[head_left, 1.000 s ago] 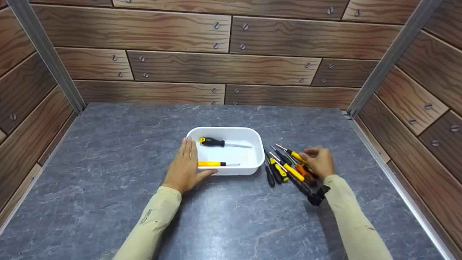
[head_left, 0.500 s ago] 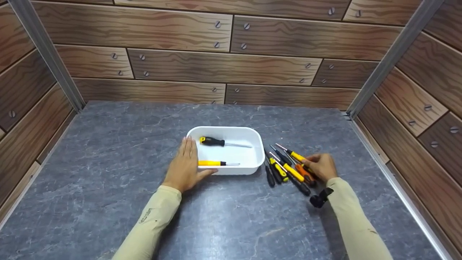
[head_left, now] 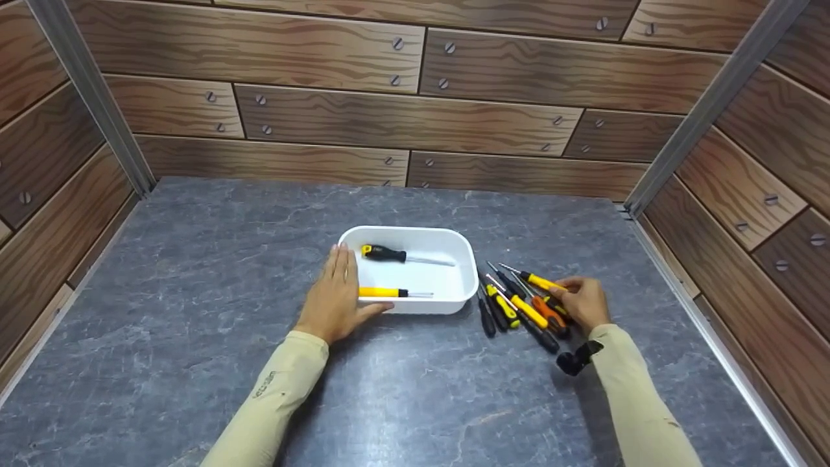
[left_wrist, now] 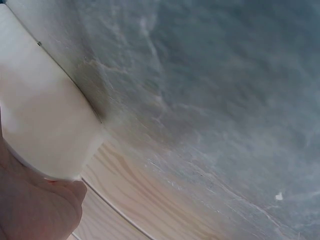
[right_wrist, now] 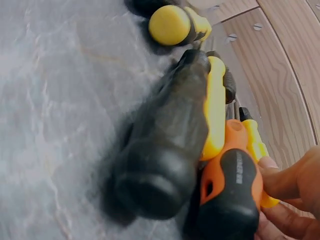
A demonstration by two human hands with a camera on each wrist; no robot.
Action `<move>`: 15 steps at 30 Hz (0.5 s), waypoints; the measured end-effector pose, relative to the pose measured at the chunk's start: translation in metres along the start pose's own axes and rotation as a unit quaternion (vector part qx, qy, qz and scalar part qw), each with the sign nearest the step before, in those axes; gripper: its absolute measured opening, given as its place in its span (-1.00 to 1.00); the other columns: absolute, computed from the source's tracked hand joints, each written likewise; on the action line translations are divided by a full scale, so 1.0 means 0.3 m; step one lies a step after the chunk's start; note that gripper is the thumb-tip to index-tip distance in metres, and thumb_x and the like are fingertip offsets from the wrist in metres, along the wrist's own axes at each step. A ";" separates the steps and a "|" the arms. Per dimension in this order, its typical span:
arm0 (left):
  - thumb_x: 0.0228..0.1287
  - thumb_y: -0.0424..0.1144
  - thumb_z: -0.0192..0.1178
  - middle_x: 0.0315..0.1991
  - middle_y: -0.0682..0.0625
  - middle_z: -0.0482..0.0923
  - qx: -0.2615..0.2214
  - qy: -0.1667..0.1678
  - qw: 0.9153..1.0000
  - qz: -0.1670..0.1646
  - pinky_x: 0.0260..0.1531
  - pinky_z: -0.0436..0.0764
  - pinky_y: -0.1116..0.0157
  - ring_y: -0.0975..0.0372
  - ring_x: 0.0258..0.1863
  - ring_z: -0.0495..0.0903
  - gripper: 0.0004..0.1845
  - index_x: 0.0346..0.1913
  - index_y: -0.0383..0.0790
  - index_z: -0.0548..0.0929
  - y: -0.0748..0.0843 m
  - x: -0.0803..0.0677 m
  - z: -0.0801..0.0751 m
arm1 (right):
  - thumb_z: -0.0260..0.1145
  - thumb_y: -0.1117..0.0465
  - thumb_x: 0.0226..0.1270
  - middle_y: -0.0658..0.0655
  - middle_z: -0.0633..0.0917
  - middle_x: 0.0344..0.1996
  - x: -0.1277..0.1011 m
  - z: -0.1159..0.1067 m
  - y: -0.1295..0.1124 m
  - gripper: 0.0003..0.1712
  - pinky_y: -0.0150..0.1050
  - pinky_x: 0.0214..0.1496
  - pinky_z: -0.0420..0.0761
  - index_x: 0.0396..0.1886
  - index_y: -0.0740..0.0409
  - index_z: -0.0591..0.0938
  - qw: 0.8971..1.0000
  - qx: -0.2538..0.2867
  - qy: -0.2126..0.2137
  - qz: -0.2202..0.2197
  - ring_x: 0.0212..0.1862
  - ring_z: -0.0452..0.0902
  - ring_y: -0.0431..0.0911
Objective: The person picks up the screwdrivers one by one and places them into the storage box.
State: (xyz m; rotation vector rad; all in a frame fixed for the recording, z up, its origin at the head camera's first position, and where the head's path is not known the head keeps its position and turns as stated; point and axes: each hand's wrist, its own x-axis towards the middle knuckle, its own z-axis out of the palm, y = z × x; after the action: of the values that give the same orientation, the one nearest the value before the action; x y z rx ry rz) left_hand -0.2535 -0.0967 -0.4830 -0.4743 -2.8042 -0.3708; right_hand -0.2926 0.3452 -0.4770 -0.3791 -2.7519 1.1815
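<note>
My left hand (head_left: pixel 334 295) lies along the left end of a white plastic tray (head_left: pixel 415 275), fingers straight and thumb over the front rim. Inside the tray are a black screwdriver (head_left: pixel 384 253) with a yellow end and a yellow screwdriver (head_left: pixel 382 292), its handle partly behind the hand. To the right, my right hand (head_left: pixel 587 301) pinches the handle end of another yellow screwdriver (head_left: pixel 541 281) at the edge of a pile. In the right wrist view, thumb and fingers close around that yellow handle (right_wrist: pixel 256 145), beside an orange-and-black screwdriver (right_wrist: pixel 237 175).
Several more screwdrivers with black, yellow and orange handles lie bunched right of the tray, among them a long black one (head_left: pixel 541 338) and a yellow-and-black one (head_left: pixel 502 305). Wood-patterned walls (head_left: pixel 324 117) and metal rails (head_left: pixel 707 110) enclose the grey marbled tabletop (head_left: pixel 227 259).
My right hand has shifted slightly right and down, its fingers now around the end of the yellow handle. The left hand and tray stay as they were, while the head view tilts a little.
</note>
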 end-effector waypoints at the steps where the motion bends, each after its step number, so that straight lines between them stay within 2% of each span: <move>1: 0.21 0.52 0.08 0.49 -0.53 0.04 -0.001 0.002 1.000 0.000 0.50 0.12 -0.05 -0.26 0.52 0.03 0.27 0.47 -0.66 0.12 0.000 0.000 0.000 | 0.39 0.28 0.38 0.26 0.74 -0.29 -0.001 0.000 -0.001 -0.71 -0.41 -0.37 0.52 -0.05 0.45 0.70 1.000 0.016 0.004 0.008 -0.35 0.57 -0.14; 5: 0.21 0.51 0.09 0.49 -0.53 0.04 -0.002 0.000 1.000 0.000 0.50 0.12 -0.05 -0.27 0.52 0.03 0.27 0.47 -0.66 0.11 0.000 0.000 0.001 | 0.34 0.30 0.42 0.25 0.73 -0.23 -0.003 0.001 -0.003 -0.68 -0.42 -0.38 0.62 0.06 0.44 0.65 0.995 0.092 0.021 0.038 -0.36 0.61 -0.21; 9: 0.22 0.52 0.07 0.50 -0.53 0.00 -0.006 -0.010 1.000 -0.002 0.51 0.09 -0.05 -0.27 0.53 0.01 0.27 0.48 -0.66 0.09 0.001 0.000 -0.001 | 0.30 0.35 0.45 0.14 0.72 -0.25 0.002 -0.003 -0.012 -0.66 -0.37 -0.24 0.72 0.13 0.46 0.60 0.980 0.185 0.040 0.063 -0.33 0.68 -0.23; 12: 0.23 0.53 0.04 0.51 -0.52 -0.03 -0.006 -0.018 1.000 -0.006 0.51 0.07 -0.05 -0.26 0.53 -0.02 0.27 0.49 -0.65 0.07 0.003 0.001 -0.004 | 0.27 0.41 0.44 0.01 0.70 -0.33 0.008 -0.012 -0.025 -0.60 -0.33 -0.10 0.73 0.21 0.50 0.53 0.958 0.271 0.053 0.079 -0.33 0.71 -0.26; 15: 0.23 0.54 0.02 0.52 -0.51 -0.05 -0.006 -0.022 1.000 -0.009 0.52 0.05 -0.05 -0.26 0.54 -0.04 0.28 0.49 -0.64 0.06 0.003 0.002 -0.007 | 0.25 0.44 0.44 -0.02 0.68 -0.34 0.010 -0.025 -0.043 -0.54 -0.28 0.04 0.70 0.28 0.51 0.46 0.926 0.362 0.054 0.092 -0.31 0.72 -0.25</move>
State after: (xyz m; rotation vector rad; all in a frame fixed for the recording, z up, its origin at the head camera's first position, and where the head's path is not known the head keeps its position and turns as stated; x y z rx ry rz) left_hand -0.2533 -0.0964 -0.4808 -0.4668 -2.8525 -0.3853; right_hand -0.2963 0.3427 -0.4623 -0.5807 -2.0099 2.0225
